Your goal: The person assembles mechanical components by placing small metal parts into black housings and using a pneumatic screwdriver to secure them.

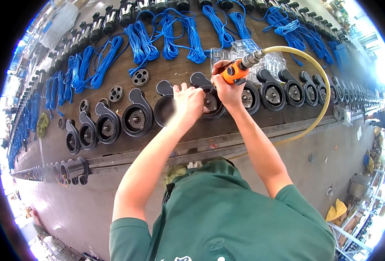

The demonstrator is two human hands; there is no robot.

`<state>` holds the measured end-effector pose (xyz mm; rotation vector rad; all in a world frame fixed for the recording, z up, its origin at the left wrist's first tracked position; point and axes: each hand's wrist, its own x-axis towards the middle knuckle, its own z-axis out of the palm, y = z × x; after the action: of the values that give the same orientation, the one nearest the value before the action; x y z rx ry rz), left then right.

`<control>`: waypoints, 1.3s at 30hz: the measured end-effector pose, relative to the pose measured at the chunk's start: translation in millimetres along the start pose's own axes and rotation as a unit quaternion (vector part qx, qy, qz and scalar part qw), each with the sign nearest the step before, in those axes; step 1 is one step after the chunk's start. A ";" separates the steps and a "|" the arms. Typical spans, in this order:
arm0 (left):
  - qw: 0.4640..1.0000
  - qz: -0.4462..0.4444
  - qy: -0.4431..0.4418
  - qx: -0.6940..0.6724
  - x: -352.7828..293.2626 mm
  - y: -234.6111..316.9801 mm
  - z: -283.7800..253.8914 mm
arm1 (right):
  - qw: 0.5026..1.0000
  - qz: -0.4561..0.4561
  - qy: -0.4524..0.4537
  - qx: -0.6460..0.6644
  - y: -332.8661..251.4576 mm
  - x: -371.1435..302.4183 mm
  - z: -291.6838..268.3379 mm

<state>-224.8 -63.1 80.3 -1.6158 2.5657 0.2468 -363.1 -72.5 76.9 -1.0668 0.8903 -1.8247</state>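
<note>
- The left hand [188, 102] reaches up from the lower middle of the frame, forearm bare and nearly straight, fingers spread and pressed flat on a black pump housing [210, 101] at the centre; it steadies the part rather than closing around it.
- The right hand [226, 89] comes in from the lower right, elbow bent, and is clenched around an orange air tool [235, 71] held tilted, its nose hidden behind the hand, so I cannot tell whether it touches the housing.
- A ribbed metal fitting joins the tool to a yellow hose [318, 78], smooth and glossy, which arcs to the right and curves back down past the edge of the worktop [175, 76].
- The housing is round, snail-shaped, matt black, with a metal hub in the middle; it sits in a row of like housings [136, 117] running from the left of the frame to the right.
- Bundles of coiled blue cable [142, 43] lie across the upper part of the dark brown, worn worktop.
- Clear plastic bags [244, 45] lie just above the tool.
- The person wears a green short-sleeved shirt [227, 217].
</note>
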 end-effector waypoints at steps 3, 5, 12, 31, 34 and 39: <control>1.000 0.003 0.016 0.001 -1.2 -0.2 3.1 | 1.000 -0.005 -0.009 -0.022 3.4 -0.5 1.5; 0.999 0.006 0.032 0.001 -3.7 -0.1 5.3 | 0.999 -0.009 -0.022 -0.029 8.0 1.1 0.6; 0.999 0.020 0.039 -0.003 -2.9 -0.5 5.0 | 0.989 -0.056 -0.056 -0.124 13.4 12.2 3.4; 0.999 0.008 0.038 -0.020 -4.3 -2.1 7.9 | 0.998 0.044 0.013 -0.041 -32.8 -37.9 -10.9; 0.999 0.003 0.033 -0.014 -5.0 -0.7 7.5 | 0.999 0.045 0.011 -0.021 -32.5 -39.8 -10.2; 0.999 0.004 0.042 -0.027 -5.2 -1.5 7.7 | 0.999 0.036 0.007 -0.022 -27.5 -38.4 -11.5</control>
<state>-221.2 -57.7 73.5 -1.6707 2.6496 0.2565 -370.1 -24.9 83.7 -1.0372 0.9686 -1.7631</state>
